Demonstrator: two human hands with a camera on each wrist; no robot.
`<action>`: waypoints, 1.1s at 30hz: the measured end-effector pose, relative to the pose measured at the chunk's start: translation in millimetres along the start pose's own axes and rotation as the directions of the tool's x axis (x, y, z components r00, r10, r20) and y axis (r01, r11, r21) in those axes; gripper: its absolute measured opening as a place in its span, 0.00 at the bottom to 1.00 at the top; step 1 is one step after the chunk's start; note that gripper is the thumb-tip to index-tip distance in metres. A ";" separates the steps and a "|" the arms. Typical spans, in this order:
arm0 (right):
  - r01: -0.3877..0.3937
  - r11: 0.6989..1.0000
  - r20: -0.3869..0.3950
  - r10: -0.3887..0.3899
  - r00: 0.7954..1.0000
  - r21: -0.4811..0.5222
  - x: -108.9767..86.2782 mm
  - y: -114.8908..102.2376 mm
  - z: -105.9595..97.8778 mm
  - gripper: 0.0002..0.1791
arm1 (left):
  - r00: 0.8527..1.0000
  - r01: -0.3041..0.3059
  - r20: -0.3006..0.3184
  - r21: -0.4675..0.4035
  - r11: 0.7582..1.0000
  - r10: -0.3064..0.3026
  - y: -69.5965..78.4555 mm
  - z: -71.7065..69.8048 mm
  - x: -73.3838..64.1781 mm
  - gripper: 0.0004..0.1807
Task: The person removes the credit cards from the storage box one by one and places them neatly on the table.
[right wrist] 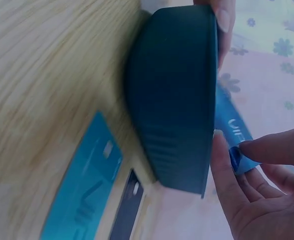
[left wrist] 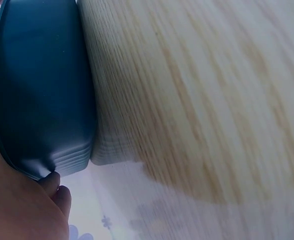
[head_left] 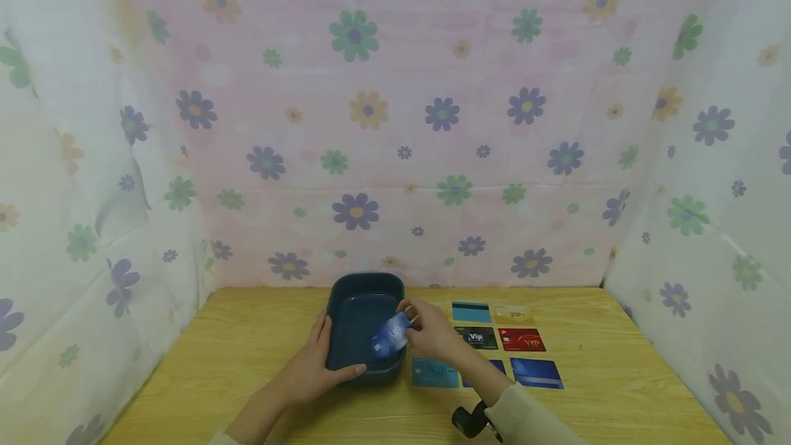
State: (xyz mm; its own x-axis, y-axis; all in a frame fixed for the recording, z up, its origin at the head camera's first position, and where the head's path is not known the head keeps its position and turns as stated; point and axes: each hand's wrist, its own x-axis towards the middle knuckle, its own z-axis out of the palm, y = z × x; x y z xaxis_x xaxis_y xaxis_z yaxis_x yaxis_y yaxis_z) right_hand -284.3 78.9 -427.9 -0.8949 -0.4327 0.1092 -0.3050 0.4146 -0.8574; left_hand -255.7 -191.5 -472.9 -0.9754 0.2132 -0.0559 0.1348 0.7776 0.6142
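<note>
A dark teal plastic basin [head_left: 349, 325] with rounded corners stands on the wooden table. My left hand [head_left: 313, 364] grips its near left corner, fingers along the outer side and thumb over the front rim. In the left wrist view, that hand [left wrist: 24, 205] is on the basin's wall [left wrist: 42, 85]. Between thumb and fingers my right hand [head_left: 429, 329] pinches a blue VIP card [head_left: 391, 336], tilted over the basin's right side. The right wrist view shows the card [right wrist: 231, 122] partly behind the rim, with the fingertips beside the basin's edge.
Right of the basin lie several cards in rows: light blue striped [head_left: 471, 312], gold [head_left: 515, 314], black [head_left: 480, 338], red [head_left: 522, 340], teal [head_left: 435, 372] and blue [head_left: 536, 373]. My right forearm partly covers another blue card. Floral cloth [head_left: 395, 239] surrounds the table [head_left: 618, 390].
</note>
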 end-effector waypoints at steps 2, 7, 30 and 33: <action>0.008 1.000 -0.012 -0.008 1.000 0.009 -3.0 5.4 -3.3 0.18 | 1.000 0.000 -0.003 0.005 1.000 0.000 -0.8 0.5 0.1 0.72; 0.017 0.997 -0.015 -0.016 1.000 0.070 -11.5 15.0 -10.6 0.17 | 1.000 -0.002 -0.010 0.011 1.000 0.002 -1.5 0.7 -0.9 0.72; -0.107 0.970 0.052 0.097 0.994 0.221 -59.8 36.1 -47.2 0.18 | 1.000 0.007 -0.004 0.017 1.000 -0.007 -1.6 1.4 0.0 0.73; -0.146 0.958 0.078 0.130 0.988 0.249 -67.1 39.2 -49.3 0.19 | 1.000 0.005 -0.002 0.017 1.000 -0.005 -2.5 0.9 0.4 0.72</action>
State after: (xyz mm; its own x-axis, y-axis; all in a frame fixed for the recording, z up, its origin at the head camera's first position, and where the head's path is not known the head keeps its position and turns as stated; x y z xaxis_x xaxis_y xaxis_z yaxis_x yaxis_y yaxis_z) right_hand -252.3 163.7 -444.1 -0.8988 -0.4362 -0.0429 -0.0807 0.2610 -0.9619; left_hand -256.3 -192.8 -475.1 -0.9764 0.2082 -0.0577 0.1327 0.7888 0.6002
